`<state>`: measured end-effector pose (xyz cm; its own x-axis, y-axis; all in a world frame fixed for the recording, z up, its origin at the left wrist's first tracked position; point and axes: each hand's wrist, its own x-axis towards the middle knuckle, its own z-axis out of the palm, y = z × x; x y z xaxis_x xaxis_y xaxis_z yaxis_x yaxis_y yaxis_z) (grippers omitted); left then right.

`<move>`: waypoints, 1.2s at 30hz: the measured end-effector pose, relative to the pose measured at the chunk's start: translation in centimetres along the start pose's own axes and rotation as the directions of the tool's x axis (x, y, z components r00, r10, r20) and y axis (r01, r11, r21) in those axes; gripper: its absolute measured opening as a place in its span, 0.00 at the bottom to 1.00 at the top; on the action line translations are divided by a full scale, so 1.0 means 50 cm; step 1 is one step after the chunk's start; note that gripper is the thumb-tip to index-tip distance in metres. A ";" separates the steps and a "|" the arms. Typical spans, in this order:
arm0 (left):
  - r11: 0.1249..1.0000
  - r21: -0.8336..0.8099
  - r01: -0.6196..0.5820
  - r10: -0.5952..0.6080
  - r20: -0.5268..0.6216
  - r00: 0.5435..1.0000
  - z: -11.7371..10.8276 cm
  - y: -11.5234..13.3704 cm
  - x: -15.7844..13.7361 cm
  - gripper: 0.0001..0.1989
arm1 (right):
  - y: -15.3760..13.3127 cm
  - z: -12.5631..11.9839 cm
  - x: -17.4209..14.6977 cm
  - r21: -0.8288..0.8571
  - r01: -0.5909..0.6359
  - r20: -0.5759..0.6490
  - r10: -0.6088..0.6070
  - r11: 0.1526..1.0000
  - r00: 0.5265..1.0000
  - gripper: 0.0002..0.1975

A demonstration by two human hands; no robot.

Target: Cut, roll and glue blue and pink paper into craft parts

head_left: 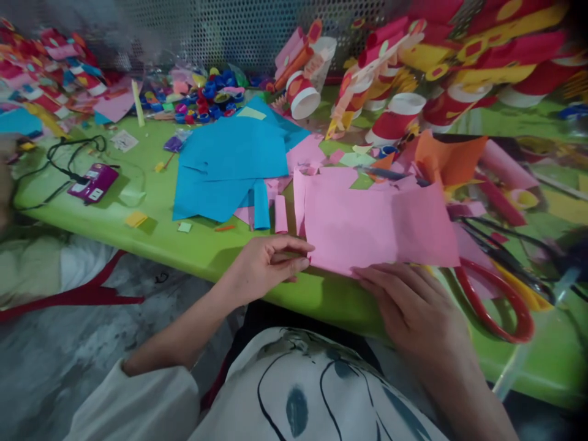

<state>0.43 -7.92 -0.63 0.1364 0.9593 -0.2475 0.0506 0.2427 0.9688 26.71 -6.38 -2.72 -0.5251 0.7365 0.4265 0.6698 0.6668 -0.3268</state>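
Observation:
A sheet of pink paper (351, 214) lies in front of me near the table's front edge, its right part creased and shaded. My left hand (266, 263) pinches its lower left corner between thumb and fingers. Along the bottom edge, the fingers of my right hand (420, 303) are closed together on the paper, with the thumb hidden from view. A narrow pink strip (299, 205) stands against the sheet's left side. Left of that are a small pink paper roll (281, 214) and a blue paper roll (261, 206).
Blue sheets (234, 153) lie left of the pink one. Red-handled scissors (498, 300) rest by my right hand. Red-and-white paper cups (397, 119) with paper pieces stand behind. A purple power strip (93, 182) with a black cable sits at left on the green table (193, 248).

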 end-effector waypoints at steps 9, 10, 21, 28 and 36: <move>0.993 -0.111 0.045 -0.037 0.070 0.997 -0.016 0.012 0.000 0.19 | 0.000 -0.009 0.002 -0.035 0.075 -0.004 -0.076 0.997 0.997 0.12; 0.991 -0.121 0.049 -0.041 0.073 0.996 -0.018 0.012 0.000 0.20 | 0.000 -0.009 0.001 -0.030 0.074 -0.001 -0.074 0.997 0.997 0.13; 0.999 -0.019 -0.033 0.035 0.093 0.995 -0.014 0.002 -0.004 0.18 | -0.001 -0.012 -0.003 -0.013 0.065 0.023 -0.065 0.998 0.998 0.13; 0.999 -0.009 -0.049 0.050 0.163 0.985 -0.015 0.003 -0.003 0.18 | -0.006 -0.013 -0.003 -0.033 0.054 -0.010 -0.055 0.998 0.998 0.12; 0.987 0.153 -0.037 0.007 0.194 0.981 -0.022 0.013 0.001 0.11 | -0.005 -0.003 -0.003 -0.009 0.063 0.006 -0.063 0.998 0.998 0.15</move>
<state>-0.63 -7.56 -0.01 0.3265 0.9144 -0.2393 0.1966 0.1819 0.9635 26.68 -6.68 -2.56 -0.5694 0.6934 0.4416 0.6400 0.7111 -0.2912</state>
